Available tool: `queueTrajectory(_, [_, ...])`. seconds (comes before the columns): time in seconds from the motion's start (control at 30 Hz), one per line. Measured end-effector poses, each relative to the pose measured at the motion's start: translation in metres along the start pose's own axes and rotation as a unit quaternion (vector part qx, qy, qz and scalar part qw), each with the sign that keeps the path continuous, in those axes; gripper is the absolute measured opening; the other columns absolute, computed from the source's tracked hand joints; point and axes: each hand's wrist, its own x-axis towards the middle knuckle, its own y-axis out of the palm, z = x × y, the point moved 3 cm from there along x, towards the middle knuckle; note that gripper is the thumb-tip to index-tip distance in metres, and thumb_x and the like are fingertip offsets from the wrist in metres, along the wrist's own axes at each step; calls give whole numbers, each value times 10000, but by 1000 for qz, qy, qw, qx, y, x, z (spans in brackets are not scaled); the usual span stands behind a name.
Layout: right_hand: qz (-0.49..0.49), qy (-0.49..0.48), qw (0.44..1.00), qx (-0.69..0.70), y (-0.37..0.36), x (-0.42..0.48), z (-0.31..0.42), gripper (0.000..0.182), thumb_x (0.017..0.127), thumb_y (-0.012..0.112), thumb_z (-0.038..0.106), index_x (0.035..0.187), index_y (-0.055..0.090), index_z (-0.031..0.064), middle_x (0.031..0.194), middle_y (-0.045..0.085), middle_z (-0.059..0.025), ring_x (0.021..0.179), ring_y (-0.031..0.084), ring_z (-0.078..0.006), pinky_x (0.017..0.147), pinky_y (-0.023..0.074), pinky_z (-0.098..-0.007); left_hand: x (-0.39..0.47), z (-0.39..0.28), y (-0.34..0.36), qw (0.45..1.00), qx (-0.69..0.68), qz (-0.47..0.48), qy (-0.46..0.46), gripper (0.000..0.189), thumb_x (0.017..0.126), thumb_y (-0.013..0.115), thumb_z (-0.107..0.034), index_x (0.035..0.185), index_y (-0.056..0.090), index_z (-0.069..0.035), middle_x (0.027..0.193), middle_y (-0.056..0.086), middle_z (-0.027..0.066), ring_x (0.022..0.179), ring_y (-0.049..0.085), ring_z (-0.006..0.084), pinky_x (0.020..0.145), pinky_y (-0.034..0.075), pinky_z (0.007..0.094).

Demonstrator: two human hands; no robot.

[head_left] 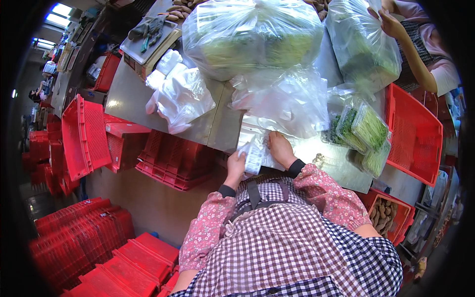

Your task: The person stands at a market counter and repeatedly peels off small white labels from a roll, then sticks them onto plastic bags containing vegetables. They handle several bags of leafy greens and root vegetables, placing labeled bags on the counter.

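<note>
My left hand (236, 165) holds a small white printed label sheet (254, 159) at the near edge of the metal table (222, 130). Just right of it, my right hand (281, 148) has its fingers curled on thin clear plastic bags (259, 126) lying flat on the table; whether it grips them is unclear. Beyond my hands lies a crumpled clear plastic bag (285, 100). Behind that stands a large tied clear bag of green produce (256, 44). To the right, clear plastic boxes of green sprouts (369, 126) lie piled together.
A co-worker's hand (391, 24) holds another bag of greens (365, 48) at upper right. A red crate (415, 133) stands right of the table. White plastic bags (182, 96) and a scale (148, 41) with gloves are at left. Red crates (126, 260) fill the lower left.
</note>
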Motion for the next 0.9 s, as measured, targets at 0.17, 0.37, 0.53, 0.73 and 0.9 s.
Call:
queueTrajectory(0.17, [-52, -37, 998, -23, -37, 1, 30, 336, 819, 652, 147, 1108, 554, 5, 957, 579, -194, 879, 607, -351, 721, 509, -429, -23, -47, -40, 993, -112, 19, 17, 235, 1016, 483, -144, 1091, 606, 42, 890, 668, 42, 786, 607, 80, 700, 499, 249])
queueTrajectory(0.37, [157, 49, 934, 318, -18, -10, 67, 284, 852, 745, 248, 949, 681, -12, 730, 585, -3, 655, 492, -71, 587, 422, -253, -32, -72, -46, 993, -89, 74, -6, 271, 996, 525, -187, 1156, 596, 20, 916, 666, 41, 784, 614, 83, 707, 512, 252])
queueTrajectory(0.53, [193, 71, 916, 344, -7, -17, 65, 188, 872, 711, 166, 863, 664, -16, 688, 580, 24, 639, 479, -46, 565, 391, -233, -53, -138, -53, 978, -15, 28, 205, 362, 909, 632, -191, 1220, 587, -12, 1278, 562, 147, 1158, 544, 231, 991, 411, 334])
queueTrajectory(0.73, [233, 76, 847, 471, -14, -26, 64, 171, 854, 724, 163, 931, 655, 27, 779, 599, 3, 668, 545, -94, 592, 433, -243, -43, -101, -44, 982, -15, 153, 108, 226, 887, 640, -64, 1092, 600, 22, 1088, 579, 54, 983, 579, 125, 863, 459, 259])
queueTrajectory(0.9, [-49, -154, 987, 0, -42, -27, 28, 208, 792, 717, 146, 976, 656, 69, 983, 600, -100, 919, 593, -304, 743, 487, -394, -40, -96, -41, 983, -101, 145, 42, 123, 912, 636, -73, 1003, 638, 9, 934, 628, -9, 848, 564, 49, 755, 460, 214])
